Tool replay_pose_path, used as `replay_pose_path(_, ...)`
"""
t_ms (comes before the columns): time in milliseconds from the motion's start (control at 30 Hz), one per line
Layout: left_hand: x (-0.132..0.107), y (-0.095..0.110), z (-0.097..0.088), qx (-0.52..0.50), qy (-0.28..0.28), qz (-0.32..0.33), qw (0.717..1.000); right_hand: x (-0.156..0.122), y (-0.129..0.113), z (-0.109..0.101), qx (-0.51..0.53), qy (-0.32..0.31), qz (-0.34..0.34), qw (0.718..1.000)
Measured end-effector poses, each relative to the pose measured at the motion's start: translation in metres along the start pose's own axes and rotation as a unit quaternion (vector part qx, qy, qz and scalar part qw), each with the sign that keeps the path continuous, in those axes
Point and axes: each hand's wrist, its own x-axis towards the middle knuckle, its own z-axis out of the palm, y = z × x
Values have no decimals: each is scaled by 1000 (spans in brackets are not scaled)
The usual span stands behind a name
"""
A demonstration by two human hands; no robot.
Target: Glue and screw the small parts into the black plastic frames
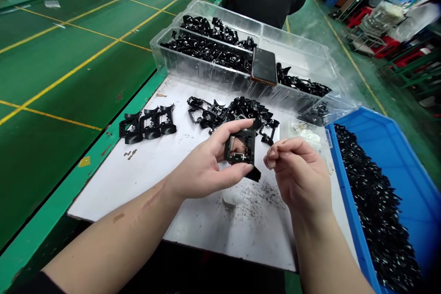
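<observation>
Nearest, the left hand (203, 167) pinches a black plastic frame (241, 134) between thumb and fingers above the white tabletop (138, 179); just beside it, the right hand (299, 177) brings its fingertips (272, 158) together, with nothing visible between them.

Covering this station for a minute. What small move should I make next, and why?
Probably bring the right hand to the black plastic frame in the left hand. The frame is held up, and the right hand's pinched fingertips are already close beside it, though anything they pinch is too small to make out.
</observation>
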Motion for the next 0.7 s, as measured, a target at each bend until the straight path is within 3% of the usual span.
replay_pose_path(433, -7, 7, -4, -61, -38, -25, 997, -17, -8, 9, -55, -29, -11, 998)
replay_pose_path(700, -9, 9, -3, -78, -43, -35, 995, -18, -8, 9, -31, -43, -20, 998)
